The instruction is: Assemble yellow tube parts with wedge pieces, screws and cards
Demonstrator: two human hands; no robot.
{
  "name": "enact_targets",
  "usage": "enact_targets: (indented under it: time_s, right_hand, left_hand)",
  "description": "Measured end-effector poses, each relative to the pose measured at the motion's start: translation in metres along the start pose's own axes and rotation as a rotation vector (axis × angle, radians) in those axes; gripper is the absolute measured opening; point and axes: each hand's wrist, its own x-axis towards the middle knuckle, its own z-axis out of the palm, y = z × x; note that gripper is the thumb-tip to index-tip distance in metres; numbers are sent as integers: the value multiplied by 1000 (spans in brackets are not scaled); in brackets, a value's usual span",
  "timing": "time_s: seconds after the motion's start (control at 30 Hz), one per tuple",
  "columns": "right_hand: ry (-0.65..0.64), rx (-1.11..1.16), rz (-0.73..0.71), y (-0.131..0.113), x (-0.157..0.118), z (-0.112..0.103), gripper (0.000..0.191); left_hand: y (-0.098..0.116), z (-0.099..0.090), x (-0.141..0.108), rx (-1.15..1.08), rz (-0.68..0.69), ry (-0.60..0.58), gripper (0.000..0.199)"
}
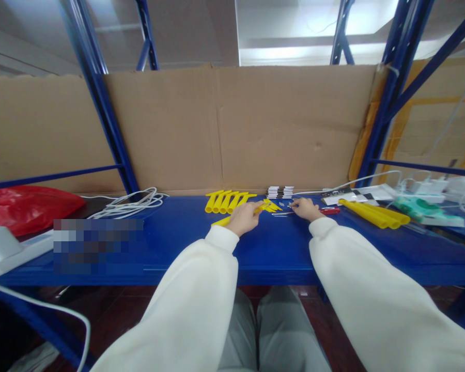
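My left hand [245,219] is closed around a yellow plastic handle [221,222], whose tube end sticks out to the left. Its narrower end [262,206] shows past my fingers on the right. My right hand [306,208] reaches down among tiny metal parts [281,204], its fingertips drawn together. What they pinch, if anything, is too small to make out. Beside that hand lies a red-handled screwdriver [330,211], its shaft partly behind the hand. Small yellow pieces [271,206] are between my hands. A stack of white-and-black packets [280,192] stands just behind.
Several yellow handles [228,201] lie in a row at the back left of my hands. Yellow tubes [375,214] rest to the right, near a green-and-white item [420,208]. Coiled white cable [134,204] and a red bag [31,204] occupy the left. Cardboard [236,129] walls the back.
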Motion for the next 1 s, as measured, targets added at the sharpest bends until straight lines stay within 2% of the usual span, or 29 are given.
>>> enact_targets:
  time_s: [0.43, 0.8, 1.0]
  right_hand:
    - [-28, -146, -2, -11, -5, -1, 28]
    - [-56, -158, -50, -17, -5, -2, 36]
    - [-62, -172, -46, -21, -5, -2, 32]
  left_hand:
    - [2, -2, -1, 16, -20, -19, 41]
    - [1, -1, 0, 23, -11, -31, 41]
    - [0, 1, 0, 20, -12, -30, 41]
